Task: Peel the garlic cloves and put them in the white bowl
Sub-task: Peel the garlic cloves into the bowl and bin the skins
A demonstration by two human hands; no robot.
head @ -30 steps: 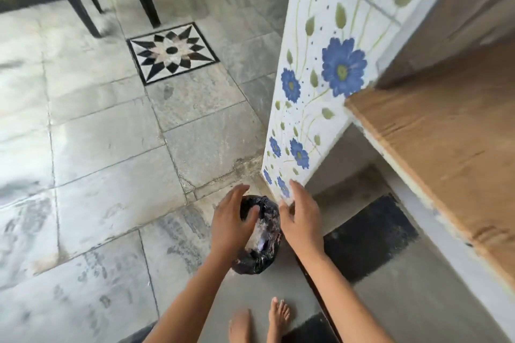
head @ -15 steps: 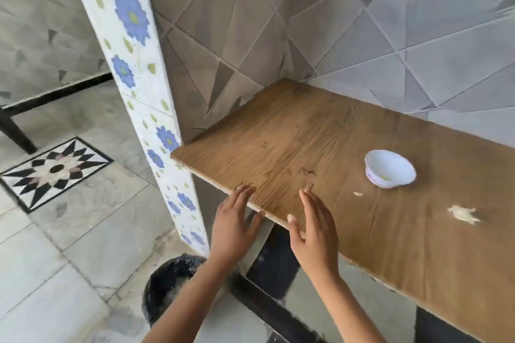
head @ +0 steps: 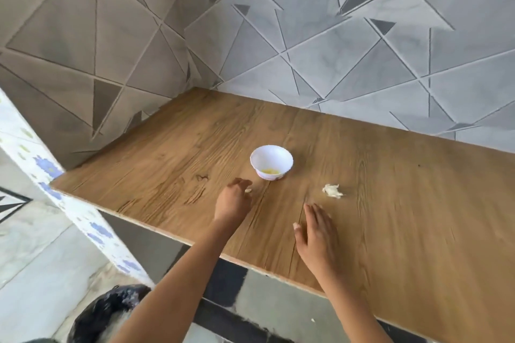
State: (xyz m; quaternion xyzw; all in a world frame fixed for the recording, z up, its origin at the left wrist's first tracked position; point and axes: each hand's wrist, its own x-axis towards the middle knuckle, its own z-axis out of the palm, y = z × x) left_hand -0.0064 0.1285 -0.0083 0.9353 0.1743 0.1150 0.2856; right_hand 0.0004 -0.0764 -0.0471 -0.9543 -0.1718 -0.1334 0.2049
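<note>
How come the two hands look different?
The left hand has curled fingers at a tiny pale bit; the right hand has straight fingers and holds nothing. The left hand is nearer the white bowl; the right hand is nearer the bigger garlic piece. Whether the left hand pinches the bit is too blurred to tell. Both are bare and over the wooden counter.

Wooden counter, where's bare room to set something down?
Bare from the small white bowl leftward to the grey tiled wall, and right of the pale garlic piece. Crowded in front of the bowl, around left hand and right hand.
</note>
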